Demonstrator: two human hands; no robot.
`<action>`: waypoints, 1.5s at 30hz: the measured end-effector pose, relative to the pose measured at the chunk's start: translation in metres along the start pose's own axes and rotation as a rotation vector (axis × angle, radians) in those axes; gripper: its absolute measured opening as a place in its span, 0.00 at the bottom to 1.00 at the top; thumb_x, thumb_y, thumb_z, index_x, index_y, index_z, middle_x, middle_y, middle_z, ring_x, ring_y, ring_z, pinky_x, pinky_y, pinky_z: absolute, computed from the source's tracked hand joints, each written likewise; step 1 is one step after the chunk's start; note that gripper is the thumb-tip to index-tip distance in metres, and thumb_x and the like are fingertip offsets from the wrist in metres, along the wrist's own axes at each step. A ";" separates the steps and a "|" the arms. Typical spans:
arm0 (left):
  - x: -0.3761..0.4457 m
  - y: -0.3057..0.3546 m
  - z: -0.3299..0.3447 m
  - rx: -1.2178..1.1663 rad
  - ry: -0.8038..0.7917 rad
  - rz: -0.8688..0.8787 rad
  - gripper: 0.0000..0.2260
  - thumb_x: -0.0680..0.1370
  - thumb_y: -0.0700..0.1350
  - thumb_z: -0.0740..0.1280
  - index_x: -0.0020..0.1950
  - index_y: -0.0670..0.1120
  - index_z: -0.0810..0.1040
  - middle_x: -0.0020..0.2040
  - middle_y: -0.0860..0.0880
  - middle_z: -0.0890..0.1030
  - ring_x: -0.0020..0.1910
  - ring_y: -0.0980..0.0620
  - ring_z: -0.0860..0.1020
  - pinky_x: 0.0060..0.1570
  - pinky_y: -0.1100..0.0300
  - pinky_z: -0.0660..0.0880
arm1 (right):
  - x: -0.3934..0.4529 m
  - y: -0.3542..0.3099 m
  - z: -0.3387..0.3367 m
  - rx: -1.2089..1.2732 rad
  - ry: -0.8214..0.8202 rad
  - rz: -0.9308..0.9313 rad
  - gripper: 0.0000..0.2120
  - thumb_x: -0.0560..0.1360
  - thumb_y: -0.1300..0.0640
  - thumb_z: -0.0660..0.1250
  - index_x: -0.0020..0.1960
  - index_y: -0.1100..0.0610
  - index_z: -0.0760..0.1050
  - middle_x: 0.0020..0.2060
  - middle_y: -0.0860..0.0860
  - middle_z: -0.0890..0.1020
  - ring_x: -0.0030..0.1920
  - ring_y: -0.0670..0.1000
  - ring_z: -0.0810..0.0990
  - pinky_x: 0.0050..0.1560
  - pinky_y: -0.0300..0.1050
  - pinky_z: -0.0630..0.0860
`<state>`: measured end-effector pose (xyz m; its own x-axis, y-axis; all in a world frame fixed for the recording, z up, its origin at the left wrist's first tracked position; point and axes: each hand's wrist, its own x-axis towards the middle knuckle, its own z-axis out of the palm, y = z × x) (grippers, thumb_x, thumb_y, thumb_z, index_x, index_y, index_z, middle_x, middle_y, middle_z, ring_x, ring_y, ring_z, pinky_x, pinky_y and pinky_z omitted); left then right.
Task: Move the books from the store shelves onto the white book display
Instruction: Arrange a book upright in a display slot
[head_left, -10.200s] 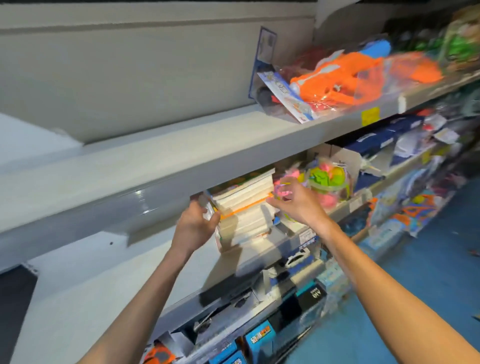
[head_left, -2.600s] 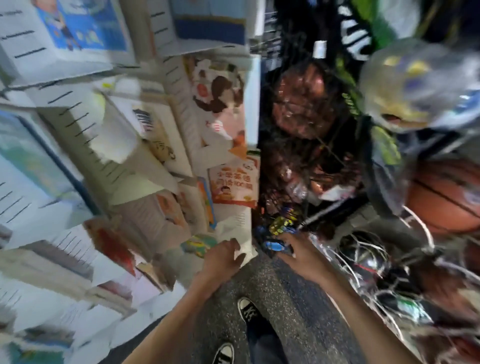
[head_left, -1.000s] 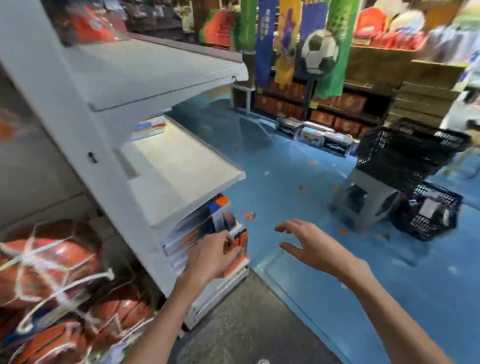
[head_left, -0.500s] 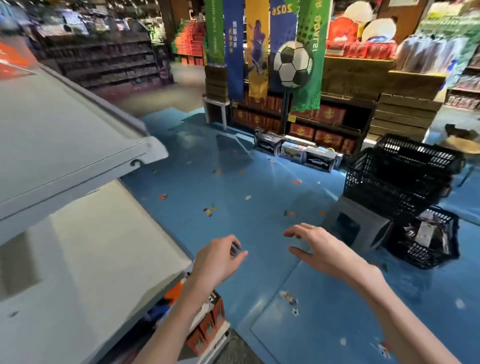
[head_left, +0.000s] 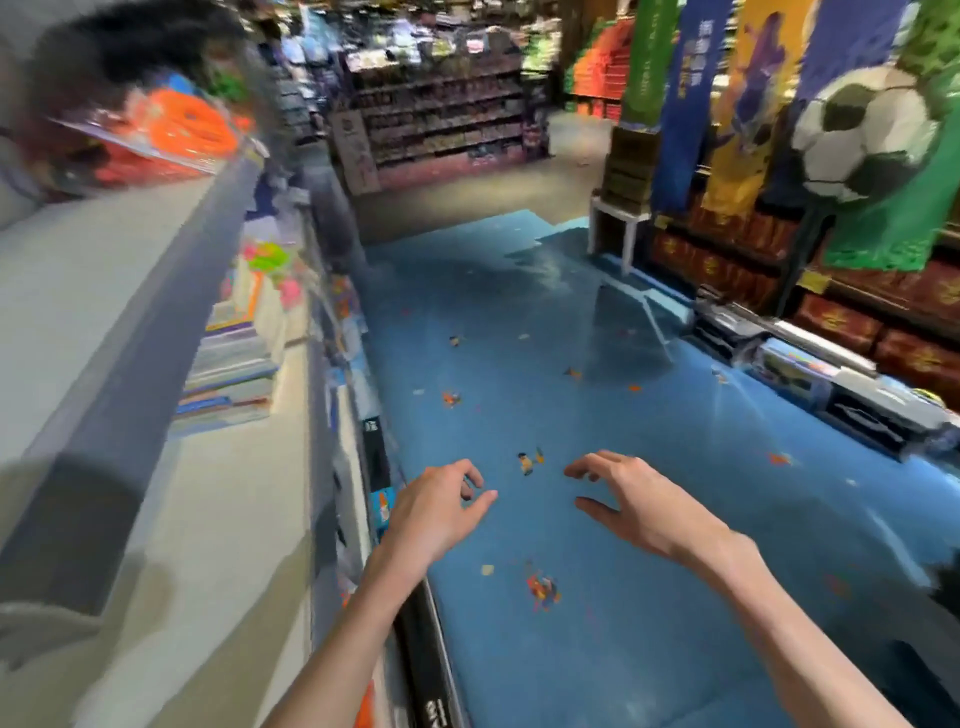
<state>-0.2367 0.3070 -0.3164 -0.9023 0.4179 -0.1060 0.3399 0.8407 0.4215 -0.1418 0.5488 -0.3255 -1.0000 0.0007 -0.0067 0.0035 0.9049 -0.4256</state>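
A stack of books (head_left: 228, 379) lies flat on the grey store shelf (head_left: 244, 493) at my left, with more upright books (head_left: 254, 306) further along the same shelf. My left hand (head_left: 436, 514) hovers in the air beside the shelf's front edge, fingers loosely curled, holding nothing. My right hand (head_left: 634, 504) floats beside it over the blue floor, fingers spread and relaxed, also empty. The white book display is out of view.
An upper shelf (head_left: 130, 291) overhangs the books and carries orange toys (head_left: 182, 130). The aisle has a blue floor (head_left: 597, 415) with small scraps. A football banner display (head_left: 862, 140) and boxed goods (head_left: 831, 379) line the right side.
The view has swung left along the aisle, bringing the shelf with the books into sight. Both hands stay empty and raised in front of me, about the same distance apart.
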 end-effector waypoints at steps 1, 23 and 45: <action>0.011 -0.001 -0.007 0.002 0.024 -0.029 0.10 0.78 0.59 0.68 0.53 0.54 0.79 0.49 0.56 0.85 0.50 0.52 0.82 0.51 0.56 0.77 | 0.022 0.002 -0.006 0.006 -0.014 -0.041 0.15 0.79 0.48 0.67 0.65 0.50 0.74 0.59 0.43 0.79 0.59 0.45 0.78 0.61 0.37 0.71; 0.249 -0.145 -0.134 -0.160 0.421 -0.607 0.09 0.78 0.58 0.69 0.51 0.55 0.80 0.45 0.58 0.83 0.45 0.56 0.82 0.46 0.59 0.77 | 0.500 -0.084 -0.002 0.094 -0.248 -0.715 0.15 0.79 0.46 0.67 0.64 0.47 0.73 0.60 0.44 0.79 0.58 0.45 0.78 0.61 0.47 0.75; 0.296 -0.180 -0.191 -0.181 0.992 -1.268 0.24 0.81 0.55 0.66 0.72 0.43 0.68 0.69 0.48 0.77 0.60 0.46 0.80 0.57 0.54 0.75 | 0.712 -0.271 0.035 0.478 -0.560 -1.031 0.39 0.69 0.44 0.78 0.74 0.55 0.66 0.58 0.45 0.79 0.59 0.45 0.77 0.55 0.39 0.72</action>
<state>-0.6157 0.2138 -0.2515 -0.3951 -0.9118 0.1121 -0.6866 0.3741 0.6234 -0.8546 0.2893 -0.2462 -0.4011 -0.8961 0.1902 -0.6545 0.1352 -0.7439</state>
